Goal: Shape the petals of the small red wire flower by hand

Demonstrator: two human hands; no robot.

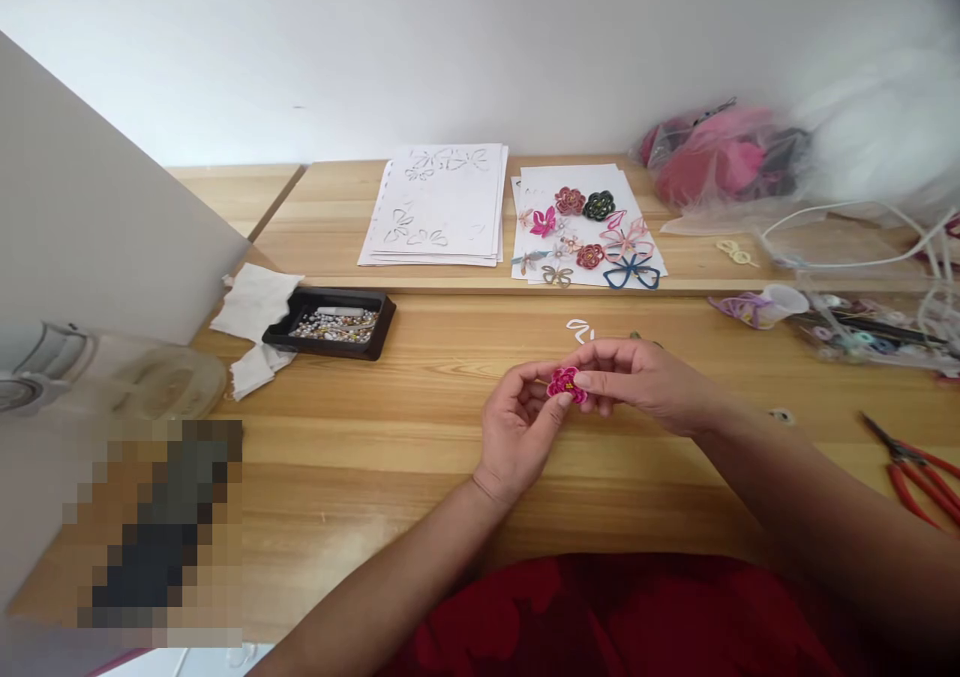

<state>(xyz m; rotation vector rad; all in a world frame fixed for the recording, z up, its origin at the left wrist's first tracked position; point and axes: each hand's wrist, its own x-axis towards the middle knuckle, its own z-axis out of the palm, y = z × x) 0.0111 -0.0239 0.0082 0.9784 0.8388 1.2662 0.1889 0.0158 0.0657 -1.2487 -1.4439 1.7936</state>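
Both hands meet over the middle of the wooden bench [390,517], pinched on one small pink flower [566,384]. Left hand [517,427] comes from below, palm up, thumb and fingertips closed on the flower's left and lower edge. Right hand [645,377] comes from the right, fingertips clamped on its right edge. The flower is held just above the bench top, not resting on it. It is roughly round, so no clear long axis; its petal face is turned up toward the camera, with a small yellowish spot near the centre. A white loop piece [580,330] lies on the bench just behind the hands. A black tray [330,322] of small beads sits to the left, with white tissue [255,302] beside it. A stack of white sheets [439,202] with petal-shaped cutouts lies at the back on a raised board. Next to it is a sheet of finished flowers [585,227] in pink, dark red, black and blue. Red-handled pliers [919,472] lie at the right edge, well apart from the hands. A clear plastic bag [720,157] of pink material is at back right. No readable writing or brand anywhere; the marks on the sheets are outlines only.
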